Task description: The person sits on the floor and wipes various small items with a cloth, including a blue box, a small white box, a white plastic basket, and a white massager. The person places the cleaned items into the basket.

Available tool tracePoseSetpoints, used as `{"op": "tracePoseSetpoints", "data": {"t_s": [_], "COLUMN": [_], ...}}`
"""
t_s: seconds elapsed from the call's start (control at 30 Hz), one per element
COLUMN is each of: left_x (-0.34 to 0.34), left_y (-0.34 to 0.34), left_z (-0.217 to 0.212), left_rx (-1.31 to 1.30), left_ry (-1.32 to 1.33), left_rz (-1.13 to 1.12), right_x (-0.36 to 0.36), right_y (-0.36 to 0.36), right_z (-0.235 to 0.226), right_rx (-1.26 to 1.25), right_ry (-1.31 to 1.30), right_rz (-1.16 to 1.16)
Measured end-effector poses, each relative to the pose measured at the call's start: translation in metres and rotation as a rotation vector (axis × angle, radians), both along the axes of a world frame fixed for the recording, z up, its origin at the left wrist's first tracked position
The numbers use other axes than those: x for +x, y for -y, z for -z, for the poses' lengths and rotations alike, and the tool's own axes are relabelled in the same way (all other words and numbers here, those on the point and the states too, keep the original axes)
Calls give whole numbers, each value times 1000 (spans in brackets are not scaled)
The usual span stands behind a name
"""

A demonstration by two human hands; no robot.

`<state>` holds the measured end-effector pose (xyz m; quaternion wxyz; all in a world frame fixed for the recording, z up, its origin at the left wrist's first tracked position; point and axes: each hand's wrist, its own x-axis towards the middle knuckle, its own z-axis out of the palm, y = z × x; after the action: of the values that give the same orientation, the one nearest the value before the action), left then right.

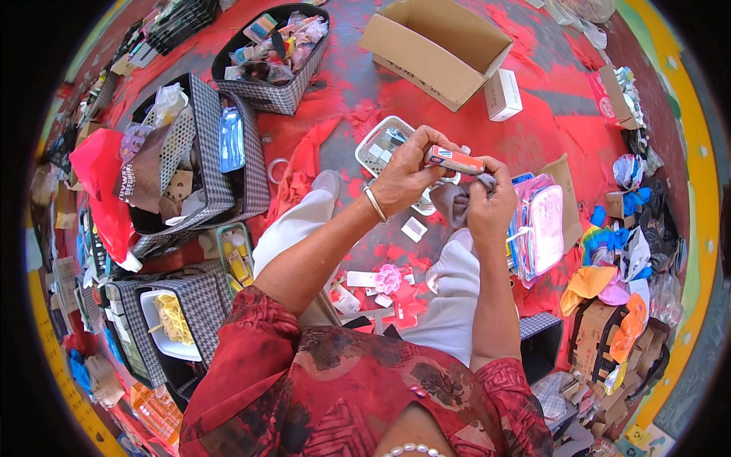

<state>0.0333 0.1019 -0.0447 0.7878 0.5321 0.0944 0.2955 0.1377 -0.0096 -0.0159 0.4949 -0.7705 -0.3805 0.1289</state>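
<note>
My left hand (411,169), with a bangle at its wrist, pinches a small orange, white and blue box (455,160) by its left end. Bunched in my right hand (491,204) is a grey cloth (452,201), and that hand's fingertips meet the right end of the box. Both hands are raised over the floor between my knees. Partly behind my left hand stands a white plastic basket (368,158) with small items in it. Below the cloth lies a small white packet (414,229). A pink flower (388,279) rests closer to me among small cards.
A stack of clear pink-edged pouches (547,228) stands right of my right hand. Ahead are a cardboard box (434,53) and a white carton (503,95). Houndstooth bins (251,164) full of goods line my left. Bags and boxes (609,327) crowd the right side.
</note>
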Motion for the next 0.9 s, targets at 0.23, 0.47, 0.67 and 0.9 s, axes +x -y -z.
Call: {"op": "tracePoseSetpoints", "data": {"t_s": [0.23,0.47,0.67,0.9], "left_x": [-5,-7,-17,-17], "left_y": [-3,-9,-16,-16], "left_z": [-2,0,-6,-15], "left_rx": [534,-191,-328,-297], "left_ry": [-112,-52,-215,-308], "left_rz": [-178,117,353,265], "right_x": [15,23,23,18], "right_y": [-1,2,4,2], "right_z": [2,6,1,-4], "right_rx": [147,268,258,194], "right_ry": [-1069,-933,-817,-635], "right_rz": [-105,-77,-77,-92]}}
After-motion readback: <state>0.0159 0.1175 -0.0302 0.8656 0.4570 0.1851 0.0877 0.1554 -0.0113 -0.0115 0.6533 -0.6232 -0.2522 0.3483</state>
